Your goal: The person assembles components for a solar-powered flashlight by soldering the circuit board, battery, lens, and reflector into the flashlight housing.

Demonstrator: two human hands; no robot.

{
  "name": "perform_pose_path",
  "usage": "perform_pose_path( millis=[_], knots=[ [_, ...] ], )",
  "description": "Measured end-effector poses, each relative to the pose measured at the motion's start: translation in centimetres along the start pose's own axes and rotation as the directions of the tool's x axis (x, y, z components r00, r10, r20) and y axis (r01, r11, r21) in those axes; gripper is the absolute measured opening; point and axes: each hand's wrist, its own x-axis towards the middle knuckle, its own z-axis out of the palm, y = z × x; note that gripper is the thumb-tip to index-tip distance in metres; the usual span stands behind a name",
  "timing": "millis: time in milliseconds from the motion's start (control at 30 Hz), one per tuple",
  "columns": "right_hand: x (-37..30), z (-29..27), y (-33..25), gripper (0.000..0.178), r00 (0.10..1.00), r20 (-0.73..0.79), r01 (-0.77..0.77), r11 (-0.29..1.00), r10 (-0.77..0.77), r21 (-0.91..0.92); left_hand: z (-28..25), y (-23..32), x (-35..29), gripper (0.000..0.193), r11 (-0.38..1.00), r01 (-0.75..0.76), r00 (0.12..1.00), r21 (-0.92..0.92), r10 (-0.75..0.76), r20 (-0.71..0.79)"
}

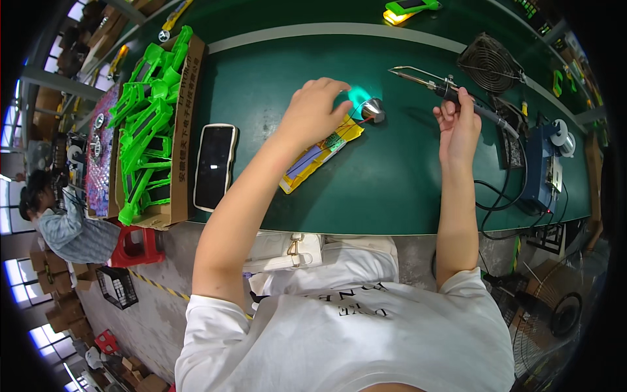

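My left hand (313,110) is over the upper end of a yellow plastic casing (330,155), its thumb and forefinger apart. Inside the casing are a green circuit board (335,141) and a purple-blue battery-like block (305,159). Red wires run from there to a small silver lamp head (373,110), which casts a greenish-white glow on the table beside my fingertips. Raised to the right, my right hand (459,127) grips a soldering iron (482,108) by its dark handle. Its metal tip points left and stays apart from the lamp head.
A carton (177,189) full of green plastic housings (145,124) stands on the left, beside a phone (215,166). On the right are a blue soldering station (541,160), a solder spool (562,138), cables and a small black fan (490,62). Another person (75,222) sits far left.
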Motion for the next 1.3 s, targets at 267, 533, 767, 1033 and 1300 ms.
perform_pose_path(
  millis=[267,533,767,1033,1300],
  knots=[
    [0.1,-0.3,0.1,0.016,1.0,0.012,-0.005,1.0,0.005,-0.026,-2.9,-0.2,-1.6,0.018,0.999,-0.043,0.984,-0.014,0.045,0.173],
    [0.2,0.4,0.7,0.015,1.0,-0.028,-0.006,0.999,0.005,-0.031,-1.9,1.9,-1.6,0.025,0.98,-0.18,0.981,0.087,0.185,-0.049],
    [0.1,-0.5,0.2,0.017,0.997,-0.08,-0.016,1.0,0.014,-0.014,-8.5,0.7,-6.4,0.024,0.975,0.108,0.949,0.196,-0.043,-0.313],
    [-0.3,-0.1,0.2,0.018,0.998,-0.032,-0.055,0.998,0.054,-0.019,-18.2,-7.8,-14.6,0.027,0.712,0.576,0.76,0.401,-0.287,-0.583],
    [-0.5,0.5,0.2,0.017,0.997,-0.051,-0.068,0.996,0.065,-0.052,-19.4,-11.9,-15.2,0.016,0.584,0.555,0.826,0.593,-0.301,-0.476]
  ],
)
